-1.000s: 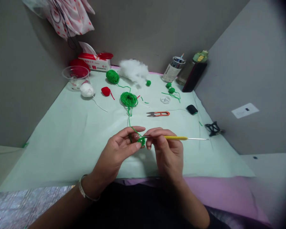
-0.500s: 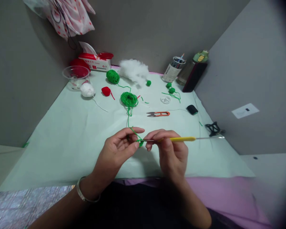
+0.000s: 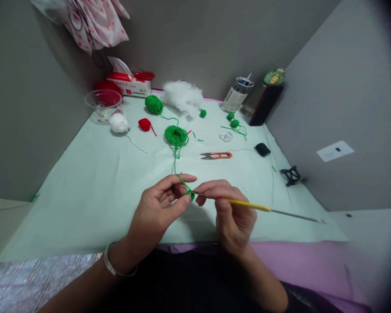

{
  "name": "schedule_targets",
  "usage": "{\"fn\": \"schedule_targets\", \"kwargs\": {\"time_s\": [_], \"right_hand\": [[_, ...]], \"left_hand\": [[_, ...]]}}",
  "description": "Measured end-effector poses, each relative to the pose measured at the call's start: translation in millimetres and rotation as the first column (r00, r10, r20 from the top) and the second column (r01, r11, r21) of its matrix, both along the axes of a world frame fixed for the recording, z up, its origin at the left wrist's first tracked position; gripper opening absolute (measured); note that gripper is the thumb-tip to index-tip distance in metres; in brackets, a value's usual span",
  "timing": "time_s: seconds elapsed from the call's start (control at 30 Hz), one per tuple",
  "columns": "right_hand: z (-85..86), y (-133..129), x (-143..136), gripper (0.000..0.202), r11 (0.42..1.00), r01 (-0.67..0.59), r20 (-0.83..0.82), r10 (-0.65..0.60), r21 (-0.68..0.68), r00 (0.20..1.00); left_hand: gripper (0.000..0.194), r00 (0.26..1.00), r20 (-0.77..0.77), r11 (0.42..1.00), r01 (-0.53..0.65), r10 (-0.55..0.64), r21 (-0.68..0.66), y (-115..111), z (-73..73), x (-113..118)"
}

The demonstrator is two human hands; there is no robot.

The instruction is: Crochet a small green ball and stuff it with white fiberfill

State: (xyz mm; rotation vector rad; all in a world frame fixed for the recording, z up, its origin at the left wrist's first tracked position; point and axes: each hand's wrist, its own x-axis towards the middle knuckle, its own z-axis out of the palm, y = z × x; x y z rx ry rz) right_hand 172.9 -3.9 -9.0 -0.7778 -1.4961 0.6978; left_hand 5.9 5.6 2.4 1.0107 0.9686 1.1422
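Between the thumb and fingers of my left hand (image 3: 159,204) is a small green crochet piece (image 3: 191,196), partly hidden by the fingertips. My right hand (image 3: 234,213) is closed round the yellow handle of a crochet hook (image 3: 250,204), whose front tip meets the crochet piece. The hook's long metal rear end slants down to the right. Green yarn passes over my left index finger and runs back to a loose coil of green yarn (image 3: 176,136) on the table.
Orange thread snips (image 3: 217,155) lie beyond my right hand. Behind are a green yarn ball (image 3: 154,104), a red yarn ball (image 3: 144,124), a white yarn ball (image 3: 119,123) and white stuffing (image 3: 183,98). A pen holder (image 3: 237,95) and a bottle (image 3: 257,98) stand at the back right.
The crochet hook has tilted, its rear end swinging down and to the right, as my right hand turned. My left hand has stayed nearly still with the crochet piece.
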Motion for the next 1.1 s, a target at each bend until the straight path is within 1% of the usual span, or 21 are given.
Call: {"fn": "schedule_targets", "kwargs": {"time_s": [0.1,0.17,0.23,0.3,0.33,0.37,0.4,0.43,0.5,0.57,0.6,0.63,0.7,0.8,0.97,1.03,1.1], "right_hand": [[-0.5,-0.4,-0.4,0.024,0.999,0.016,0.06,-0.018,0.037,0.998],[-3.3,-1.8,-1.4,0.024,0.995,0.057,0.133,-0.067,0.084,0.989],[-7.8,-4.0,-2.5,0.022,0.975,0.141,0.247,-0.181,0.171,0.952],[-11.5,-6.2,-3.0,0.03,0.941,0.194,0.361,-0.289,0.277,0.887],[-12.3,-7.0,-2.9,0.034,0.93,0.196,0.391,-0.314,0.311,0.865],[-12.1,-7.3,-2.7,0.036,0.93,0.185,0.396,-0.307,0.318,0.865],[-11.1,-7.2,-2.4,0.034,0.94,0.178,0.363,-0.281,0.292,0.888],[-9.3,-6.6,-2.2,0.032,0.953,0.182,0.289,-0.25,0.244,0.924],[-4.9,-4.2,-2.5,0.028,0.981,0.172,0.07,-0.179,0.088,0.981],[-1.8,-1.2,-4.1,0.027,0.994,0.101,-0.116,-0.106,-0.05,0.988],[-1.3,0.2,-5.1,0.025,0.995,0.057,-0.159,-0.07,-0.084,0.985],[-1.3,1.5,-6.3,0.023,0.995,0.02,-0.166,-0.035,-0.095,0.985],[-2.5,3.1,-8.3,0.021,0.996,-0.01,-0.129,-0.001,-0.089,0.992],[-3.3,3.8,-10.0,0.022,0.997,0.018,-0.105,-0.026,-0.075,0.994],[-2.1,2.7,-11.2,0.021,0.997,0.053,-0.011,-0.053,-0.054,0.999],[-6.5,0.5,-11.3,0.023,0.994,0.108,0.053,-0.108,0.003,0.993],[-14.1,-2.5,-10.8,0.028,0.976,0.205,0.185,-0.216,0.079,0.959]], "left_hand": [[0.024,1.0,0.018,1.0,0.001,-0.001,-0.01,-0.1,0.8,0.7],[0.029,0.998,0.056,1.0,0.003,-0.002,-0.024,-0.7,0.8,1.8],[0.038,0.987,0.159,0.997,0.025,-0.012,-0.079,-1.3,0.5,3.3],[0.045,0.949,0.313,0.976,0.095,-0.03,-0.196,-1.0,-0.2,4.7],[0.046,0.921,0.387,0.955,0.144,-0.034,-0.258,-0.3,-0.5,5.1],[0.045,0.895,0.445,0.933,0.187,-0.033,-0.307,0.6,-0.9,5.2],[0.042,0.877,0.48,0.917,0.211,-0.025,-0.338,1.6,-1.2,4.9],[0.039,0.869,0.495,0.913,0.217,-0.02,-0.345,2.5,-1.5,4.3],[0.033,0.882,0.471,0.936,0.175,-0.011,-0.305,3.2,-1.9,3.0],[0.03,0.915,0.404,0.967,0.12,-0.019,-0.225,1.8,-2.5,2.4],[0.029,0.93,0.366,0.978,0.105,-0.032,-0.182,0.7,-3.0,2.5],[0.029,0.944,0.327,0.985,0.099,-0.047,-0.144,-0.6,-3.9,2.9],[0.03,0.963,0.259,0.991,0.097,-0.071,-0.089,-2.4,-6.2,4.1],[0.032,0.976,0.207,0.995,0.075,-0.061,-0.062,-2.3,-10.1,5.7],[0.035,0.968,0.251,0.997,0.027,-0.008,-0.073,0.2,-11.8,7.3],[0.036,0.962,0.275,0.994,0.034,-0.003,-0.108,0.9,-10.6,8.1],[0.04,0.944,0.33,0.984,0.068,-0.009,-0.168,1.6,-8.9,9.2]]}}
